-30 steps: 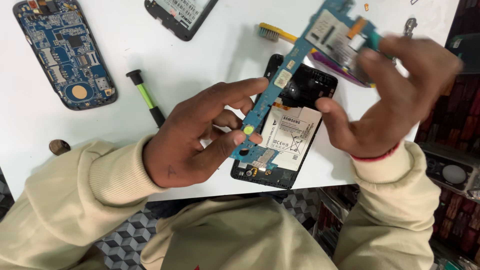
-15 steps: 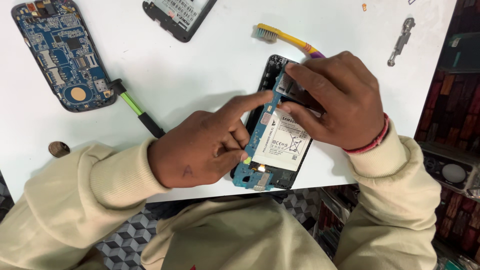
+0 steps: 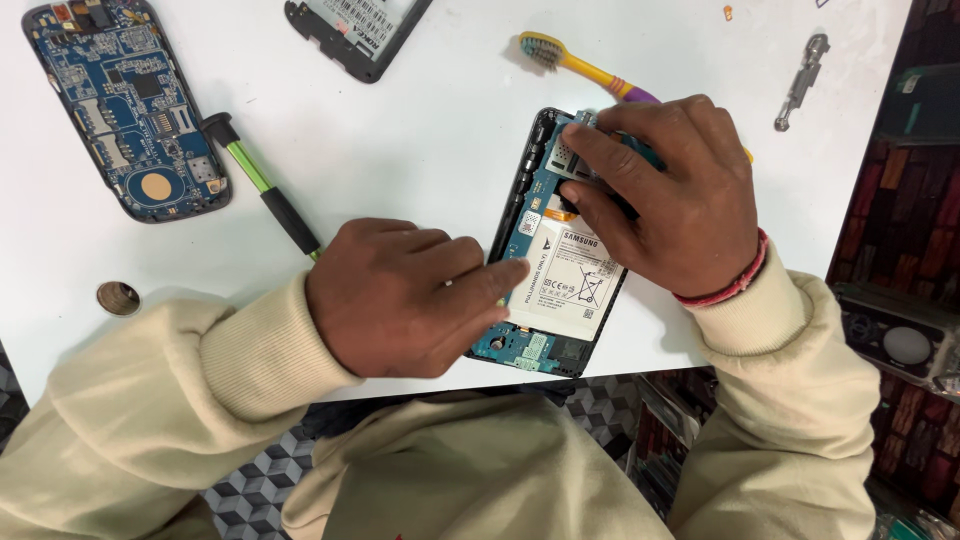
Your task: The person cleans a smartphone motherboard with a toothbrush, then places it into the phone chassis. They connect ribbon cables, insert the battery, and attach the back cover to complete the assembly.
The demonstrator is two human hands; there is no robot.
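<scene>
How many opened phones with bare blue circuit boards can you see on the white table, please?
2: one blue-board phone at the table's far left, untouched, and the opened phone under both hands, left hand and right hand.

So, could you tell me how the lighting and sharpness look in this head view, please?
Head view: even, bright light on the white table; soft shadows beside the screwdriver and toothbrush; left hand and right hand sharp on the opened phone; right-edge shelves dim.

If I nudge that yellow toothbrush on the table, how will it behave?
The yellow toothbrush looks thin and plastic, so probably light and fairly stiff. Lying flat on the smooth white table, it would likely slide or pivot rather than roll; its handle end is hidden under the right hand.
</scene>
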